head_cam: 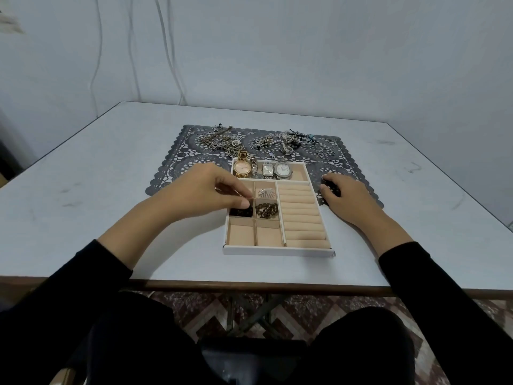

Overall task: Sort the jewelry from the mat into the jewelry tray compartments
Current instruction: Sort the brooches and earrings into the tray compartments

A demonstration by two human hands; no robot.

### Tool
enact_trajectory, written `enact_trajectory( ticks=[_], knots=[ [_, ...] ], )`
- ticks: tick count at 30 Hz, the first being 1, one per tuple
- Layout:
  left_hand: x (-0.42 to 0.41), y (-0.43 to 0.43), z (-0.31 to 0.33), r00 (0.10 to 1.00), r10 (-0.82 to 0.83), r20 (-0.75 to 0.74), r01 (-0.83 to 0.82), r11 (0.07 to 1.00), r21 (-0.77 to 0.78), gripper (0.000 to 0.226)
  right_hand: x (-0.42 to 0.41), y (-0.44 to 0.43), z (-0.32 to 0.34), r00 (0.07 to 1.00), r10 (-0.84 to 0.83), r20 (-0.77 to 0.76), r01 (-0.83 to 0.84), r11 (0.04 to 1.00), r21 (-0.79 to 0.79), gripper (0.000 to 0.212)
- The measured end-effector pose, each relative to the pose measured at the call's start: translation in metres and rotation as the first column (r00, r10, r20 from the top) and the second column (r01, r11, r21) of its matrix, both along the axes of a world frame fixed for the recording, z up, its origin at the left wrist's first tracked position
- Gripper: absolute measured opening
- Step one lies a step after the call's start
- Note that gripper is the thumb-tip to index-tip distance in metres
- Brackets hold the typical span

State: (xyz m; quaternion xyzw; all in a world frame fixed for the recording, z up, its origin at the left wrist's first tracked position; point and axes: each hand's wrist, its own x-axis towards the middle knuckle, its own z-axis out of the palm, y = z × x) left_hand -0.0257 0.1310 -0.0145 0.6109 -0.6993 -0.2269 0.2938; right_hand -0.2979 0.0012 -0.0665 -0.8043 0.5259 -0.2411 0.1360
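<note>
Jewelry tray [277,250], white-rimmed and beige-lined, at mid-table; all places here are given from it. Behind it and out to both sides lies a grey lace mat [177,159] carrying what is left to sort: a heap of chains [222,141] behind its left corner, a heap of beaded strands [283,141] behind its right half, and loose rings [324,154] behind its right corner. In its back row are four watches, the gold watch [242,168] leftmost. In its left block are a silver brooch [266,193], a brown bracelet [266,210] and a black bracelet [241,212]; ring rolls [301,215] run down its right side. Right hand [349,195]: on the mat just right of the tray, fingers curled round a clump of black beads [331,188]. Left hand [205,190]: over the tray's left block, thumb and forefinger drawn together right above the black bracelet; whether they pinch it I cannot tell. Handling, by my reckoning: the beads are light, hard and smooth on a limp string, so they will sag and slide, and are best gathered whole in the fingers rather than lifted by one bead. The chains are limp and likely tangled, to be teased out by one end. The rings are tiny and apt to roll, so pinch them by the band. Obscured: most of the black beads under the right fingers, and the compartment behind the black bracelet under the left hand. The heaps are too small and jumbled to count piece by piece.
</note>
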Motion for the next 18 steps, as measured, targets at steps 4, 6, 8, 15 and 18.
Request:
enact_trajectory(
  ticks=[4,6,8,15,18],
  knots=[
    [0.009,-0.007,0.002,0.981,0.058,-0.185,-0.063,0.998,-0.022,0.015,0.000,-0.003,0.004,1.000,-0.010,-0.003,0.010,1.000,0.009,0.031],
    [0.015,-0.017,0.001,0.969,0.103,-0.224,-0.112,0.993,-0.030,0.013,0.000,-0.007,0.007,0.999,-0.036,0.013,0.035,0.999,0.017,0.029],
    [0.024,-0.031,-0.003,0.973,0.152,-0.173,-0.170,0.981,-0.089,0.013,-0.001,-0.016,0.008,0.998,-0.043,0.038,0.043,0.999,0.006,0.026],
    [0.044,-0.086,-0.015,0.969,0.249,0.002,-0.244,0.952,-0.186,0.027,0.010,-0.053,0.022,0.992,-0.042,0.121,0.048,0.998,-0.043,0.026],
    [0.055,-0.113,-0.022,0.955,0.255,0.153,-0.224,0.955,-0.196,0.029,0.022,-0.070,0.027,0.992,-0.001,0.125,0.007,0.999,-0.051,0.027]
  ],
)
